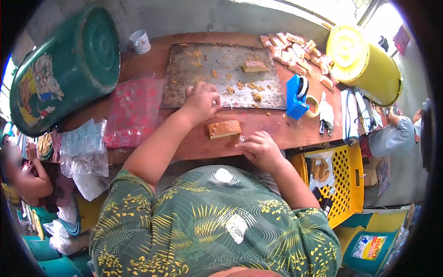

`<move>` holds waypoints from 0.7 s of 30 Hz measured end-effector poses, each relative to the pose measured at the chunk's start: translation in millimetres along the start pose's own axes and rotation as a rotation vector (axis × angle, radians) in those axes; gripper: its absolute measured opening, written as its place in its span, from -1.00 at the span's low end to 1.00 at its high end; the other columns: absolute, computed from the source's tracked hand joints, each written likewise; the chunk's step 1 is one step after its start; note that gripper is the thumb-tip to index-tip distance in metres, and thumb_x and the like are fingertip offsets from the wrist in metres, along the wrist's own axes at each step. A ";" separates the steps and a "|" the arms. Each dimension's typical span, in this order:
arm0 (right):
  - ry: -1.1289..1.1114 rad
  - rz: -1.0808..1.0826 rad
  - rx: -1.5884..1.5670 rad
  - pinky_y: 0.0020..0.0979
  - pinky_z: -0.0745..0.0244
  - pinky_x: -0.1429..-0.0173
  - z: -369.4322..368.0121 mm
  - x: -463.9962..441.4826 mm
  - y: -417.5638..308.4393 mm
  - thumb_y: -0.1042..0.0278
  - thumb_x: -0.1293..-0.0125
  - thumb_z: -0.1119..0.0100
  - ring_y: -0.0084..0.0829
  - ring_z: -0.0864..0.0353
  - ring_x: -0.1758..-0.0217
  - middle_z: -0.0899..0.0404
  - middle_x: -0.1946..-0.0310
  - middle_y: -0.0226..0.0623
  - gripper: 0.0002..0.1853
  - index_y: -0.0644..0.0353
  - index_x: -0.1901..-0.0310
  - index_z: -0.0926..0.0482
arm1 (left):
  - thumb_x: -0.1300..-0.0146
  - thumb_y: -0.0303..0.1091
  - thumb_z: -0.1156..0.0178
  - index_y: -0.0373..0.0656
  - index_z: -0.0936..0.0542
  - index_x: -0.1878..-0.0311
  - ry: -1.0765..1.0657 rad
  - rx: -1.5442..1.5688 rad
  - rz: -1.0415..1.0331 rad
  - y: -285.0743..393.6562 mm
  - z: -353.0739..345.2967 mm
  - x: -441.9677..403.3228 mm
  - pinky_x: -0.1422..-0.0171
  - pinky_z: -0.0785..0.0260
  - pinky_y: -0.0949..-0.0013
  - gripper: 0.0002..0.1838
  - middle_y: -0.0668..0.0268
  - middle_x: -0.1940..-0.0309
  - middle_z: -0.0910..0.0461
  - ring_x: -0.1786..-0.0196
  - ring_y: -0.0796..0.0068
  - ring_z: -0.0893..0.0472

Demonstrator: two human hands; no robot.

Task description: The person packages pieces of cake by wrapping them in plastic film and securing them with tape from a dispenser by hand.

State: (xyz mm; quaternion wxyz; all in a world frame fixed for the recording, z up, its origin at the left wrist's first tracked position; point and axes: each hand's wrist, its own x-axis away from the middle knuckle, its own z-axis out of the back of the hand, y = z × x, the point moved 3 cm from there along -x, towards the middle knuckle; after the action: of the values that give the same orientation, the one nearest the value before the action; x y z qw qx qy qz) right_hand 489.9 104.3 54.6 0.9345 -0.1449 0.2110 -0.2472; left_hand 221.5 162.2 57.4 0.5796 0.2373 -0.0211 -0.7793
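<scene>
A slice of brown-topped cake (224, 129) lies on the table in front of me, between my two hands. My left hand (201, 101) is above the near edge of the metal baking tray (184, 74), fingers curled together; what they hold, if anything, is hidden. My right hand (260, 150) is closed just right of the cake slice, its fingertips pinching what looks like a bit of clear plastic wrapper (241, 139). Another cake slice (255, 66) rests on the tray among scattered crumbs.
Wrapped cake slices (295, 51) are heaped at the back right. A blue tape dispenser (296, 98), a tape roll (313, 106) and a knife (323, 115) lie right of the tray. Pink-marked plastic (134, 108) is at left. A yellow crate (344, 184) stands at lower right.
</scene>
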 end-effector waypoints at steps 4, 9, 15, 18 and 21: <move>0.268 0.178 0.103 -0.18 -0.48 -0.19 38.8 -47.9 -13.1 0.30 -0.20 -0.46 -0.23 -0.63 -0.04 -0.69 0.15 -0.39 -0.85 -0.07 0.18 -0.77 | -0.32 -0.31 -0.40 -0.09 -0.65 0.09 -0.327 0.416 0.207 35.0 46.3 -5.7 -0.14 -0.53 0.07 -0.83 0.22 0.13 -0.76 0.01 0.12 -0.73; 0.131 0.119 0.051 -0.14 -0.50 -0.21 45.5 -81.4 2.0 0.29 -0.21 -0.45 -0.17 -0.65 -0.08 -0.70 0.13 -0.33 -0.83 0.03 0.18 -0.69 | -0.38 -0.42 -0.30 -0.16 -0.56 -0.10 -0.176 0.431 -0.026 62.7 61.3 13.8 -0.03 -0.60 0.09 -0.73 0.14 0.18 -0.81 0.06 0.07 -0.80; 0.101 -0.146 -0.352 -0.08 -0.59 -0.12 26.0 -72.7 5.3 0.32 -0.24 -0.48 -0.05 -0.71 0.03 -0.71 0.16 -0.18 -0.80 0.16 0.17 -0.67 | -0.30 -0.22 -0.43 -0.03 -0.47 -0.45 -0.073 0.010 -0.149 72.4 43.3 41.1 -0.09 -0.42 0.07 -0.34 0.35 0.23 -0.80 0.17 0.22 -0.75; 0.178 -0.014 -0.261 -0.01 -0.59 -0.10 2.5 -65.0 15.6 0.27 -0.21 -0.48 -0.01 -0.72 0.08 -0.73 0.22 -0.16 -0.78 0.15 0.19 -0.68 | -0.27 -0.17 -0.46 0.04 -0.43 -0.51 -0.048 0.011 -0.145 74.6 40.9 44.4 -0.07 -0.36 0.10 -0.25 0.44 0.25 -0.79 0.20 0.27 -0.72; 0.134 -0.017 -0.213 -0.02 -0.61 -0.06 -12.7 -58.0 21.7 0.29 -0.19 -0.48 0.01 -0.73 0.13 -0.73 0.32 -0.14 -0.83 0.15 0.28 -0.70 | -0.25 -0.18 -0.47 0.06 -0.44 -0.51 -0.037 0.151 -0.118 73.9 40.0 47.1 -0.03 -0.36 0.11 -0.25 0.47 0.24 -0.79 0.20 0.28 -0.73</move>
State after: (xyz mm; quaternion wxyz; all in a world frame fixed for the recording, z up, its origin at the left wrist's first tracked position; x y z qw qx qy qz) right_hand 446.9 150.7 54.1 0.8955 -0.2282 0.2967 -0.2406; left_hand 261.6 85.3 99.3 0.5127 0.2666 -0.0767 -0.8125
